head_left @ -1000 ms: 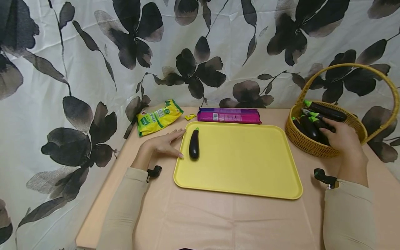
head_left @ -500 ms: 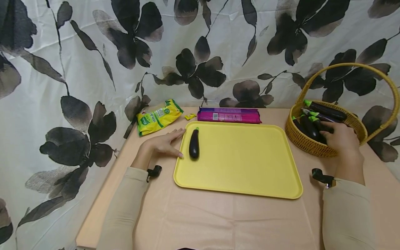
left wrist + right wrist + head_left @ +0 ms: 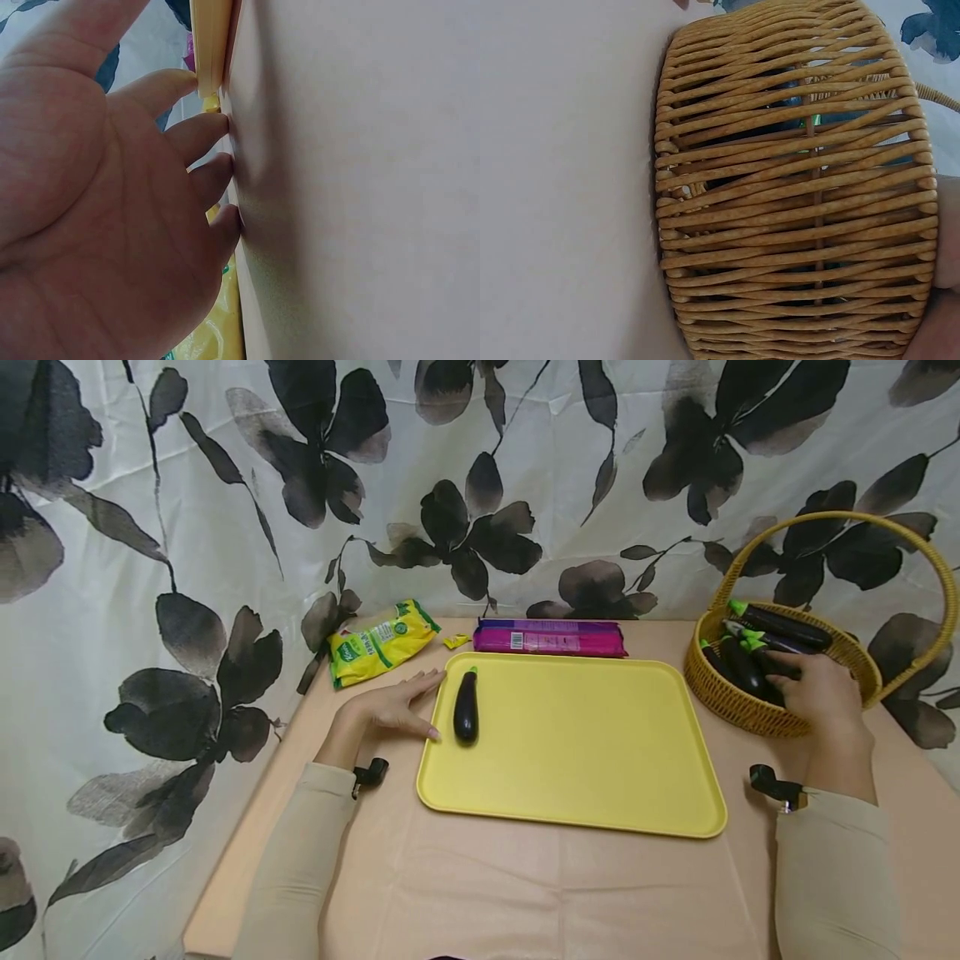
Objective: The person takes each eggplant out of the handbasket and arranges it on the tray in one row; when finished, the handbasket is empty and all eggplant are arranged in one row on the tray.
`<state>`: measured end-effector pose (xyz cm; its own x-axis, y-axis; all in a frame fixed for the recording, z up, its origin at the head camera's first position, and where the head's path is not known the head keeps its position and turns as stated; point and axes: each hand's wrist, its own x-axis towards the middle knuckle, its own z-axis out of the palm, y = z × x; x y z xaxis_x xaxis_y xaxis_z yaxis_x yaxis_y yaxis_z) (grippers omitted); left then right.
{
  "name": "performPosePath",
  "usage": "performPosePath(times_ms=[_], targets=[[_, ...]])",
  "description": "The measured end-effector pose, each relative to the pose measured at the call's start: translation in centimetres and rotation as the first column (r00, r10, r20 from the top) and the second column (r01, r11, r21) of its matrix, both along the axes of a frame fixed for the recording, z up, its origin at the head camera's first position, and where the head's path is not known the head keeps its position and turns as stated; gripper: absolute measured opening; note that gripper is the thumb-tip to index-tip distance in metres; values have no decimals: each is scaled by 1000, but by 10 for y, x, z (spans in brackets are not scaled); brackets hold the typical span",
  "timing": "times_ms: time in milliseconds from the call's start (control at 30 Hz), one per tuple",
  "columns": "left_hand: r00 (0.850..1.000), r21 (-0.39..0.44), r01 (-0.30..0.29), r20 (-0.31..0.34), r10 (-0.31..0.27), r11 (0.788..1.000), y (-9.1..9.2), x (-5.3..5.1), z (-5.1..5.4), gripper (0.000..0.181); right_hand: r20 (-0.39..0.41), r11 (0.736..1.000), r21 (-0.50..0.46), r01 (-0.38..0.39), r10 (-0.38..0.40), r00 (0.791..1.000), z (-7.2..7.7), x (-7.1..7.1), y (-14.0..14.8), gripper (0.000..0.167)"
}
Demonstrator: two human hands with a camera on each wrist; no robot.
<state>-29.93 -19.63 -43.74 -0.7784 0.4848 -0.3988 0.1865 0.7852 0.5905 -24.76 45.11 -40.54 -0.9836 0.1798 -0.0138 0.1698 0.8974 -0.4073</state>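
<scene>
My left hand (image 3: 386, 706) rests at the left edge of the yellow tray (image 3: 585, 752), thumb and fingertips at its rim. In the left wrist view the fingers of that hand (image 3: 112, 187) reach the tabletop beside the tray's side (image 3: 208, 45). One dark eggplant (image 3: 466, 708) lies upright-wise on the tray's left part. Inside the wicker basket (image 3: 738, 714), my right hand (image 3: 825, 693) grips an eggplant (image 3: 772, 662) among several others; its fingertips are partly hidden. The basket's woven wall (image 3: 795, 187) blocks the right wrist view of the hold.
A yellow-green packet (image 3: 382, 643) lies behind the left hand, with a small yellow wrapper (image 3: 456, 641) beside it. Along the tray's far edge is a purple packet (image 3: 551, 637). The basket's tall handle (image 3: 840, 517) arches above the right hand. A floral cloth (image 3: 570, 485) hangs behind the table.
Within the basket my right hand has shifted slightly left, its fingers closing in around an eggplant. The left hand and the tray have stayed put.
</scene>
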Motion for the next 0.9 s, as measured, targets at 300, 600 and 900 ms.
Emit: performPosePath(times_ms=[300, 600, 900], targets=[[1000, -6, 5, 5, -4, 1000, -1, 0, 1, 129, 23, 1000, -28, -6, 7, 1000, 0, 0, 0, 54], [1000, -11, 7, -4, -7, 1000, 0, -1, 1, 128, -6, 999, -47, -2, 2, 1000, 1, 1, -2, 56], [1000, -8, 2, 2, -2, 1000, -1, -2, 0, 127, -178, 992, -125, -18, -5, 984, 5, 1, -9, 53]])
